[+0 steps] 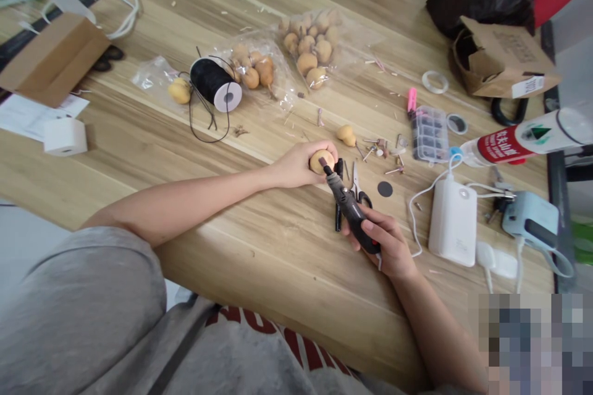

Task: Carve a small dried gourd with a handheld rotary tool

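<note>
A small tan gourd [319,162] is held in my left hand [296,164], fingers wrapped round its far side. My right hand [386,241] grips a dark rotary tool [348,205], its head pointing up and left. The tool's brownish tip lies over the gourd's face; whether it touches I cannot tell. Beneath and beside the tool lie scissors [356,182] and a black pen [338,216]. Just beyond my left hand rests another little gourd [346,134], with several rotary bits [380,149] scattered to its right.
Bagged gourds [308,43] and a spool of black cord [215,83] lie farther back. At right are a bit case [430,133], a water bottle [523,136], a white power bank [453,222] with cables and an opened carton [504,62]. A cardboard box [55,58] sits left.
</note>
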`<state>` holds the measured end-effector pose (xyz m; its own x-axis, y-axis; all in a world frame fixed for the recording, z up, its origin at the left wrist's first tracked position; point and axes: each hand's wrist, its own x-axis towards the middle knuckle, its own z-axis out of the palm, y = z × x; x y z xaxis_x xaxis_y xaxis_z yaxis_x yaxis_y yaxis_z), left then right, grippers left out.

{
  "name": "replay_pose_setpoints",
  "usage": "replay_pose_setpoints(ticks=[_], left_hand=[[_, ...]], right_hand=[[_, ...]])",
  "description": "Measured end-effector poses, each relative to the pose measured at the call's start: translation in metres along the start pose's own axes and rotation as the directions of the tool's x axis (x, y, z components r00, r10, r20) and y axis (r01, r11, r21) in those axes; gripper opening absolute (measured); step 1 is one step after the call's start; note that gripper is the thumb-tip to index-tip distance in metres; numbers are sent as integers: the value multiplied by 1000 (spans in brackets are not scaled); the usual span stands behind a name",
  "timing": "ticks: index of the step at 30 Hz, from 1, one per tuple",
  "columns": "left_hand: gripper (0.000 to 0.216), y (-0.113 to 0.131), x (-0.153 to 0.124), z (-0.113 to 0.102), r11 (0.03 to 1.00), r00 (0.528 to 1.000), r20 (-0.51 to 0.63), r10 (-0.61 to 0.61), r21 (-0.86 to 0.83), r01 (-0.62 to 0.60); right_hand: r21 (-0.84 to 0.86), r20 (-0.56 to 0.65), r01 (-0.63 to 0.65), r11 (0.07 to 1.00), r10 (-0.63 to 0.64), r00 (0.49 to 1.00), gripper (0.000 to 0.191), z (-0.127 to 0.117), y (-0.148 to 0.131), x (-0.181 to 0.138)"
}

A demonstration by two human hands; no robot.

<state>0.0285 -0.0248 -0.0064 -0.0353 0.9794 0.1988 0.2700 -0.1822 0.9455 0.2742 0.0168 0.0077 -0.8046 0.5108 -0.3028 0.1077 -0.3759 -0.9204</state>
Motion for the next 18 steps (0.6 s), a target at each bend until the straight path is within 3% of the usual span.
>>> replay_pose_setpoints(ticks=[9,18], left_hand=[[23,3,1,-2,999,1000,0,-26,40,26],[23,0,-1,0,1000,1000,-4,-5,-2,5]], right_hand=[[26,-47,-7,1000,8,999,33,2,-2,1],[-45,-14,-10,999,9,1000,35,1,-2,1]])
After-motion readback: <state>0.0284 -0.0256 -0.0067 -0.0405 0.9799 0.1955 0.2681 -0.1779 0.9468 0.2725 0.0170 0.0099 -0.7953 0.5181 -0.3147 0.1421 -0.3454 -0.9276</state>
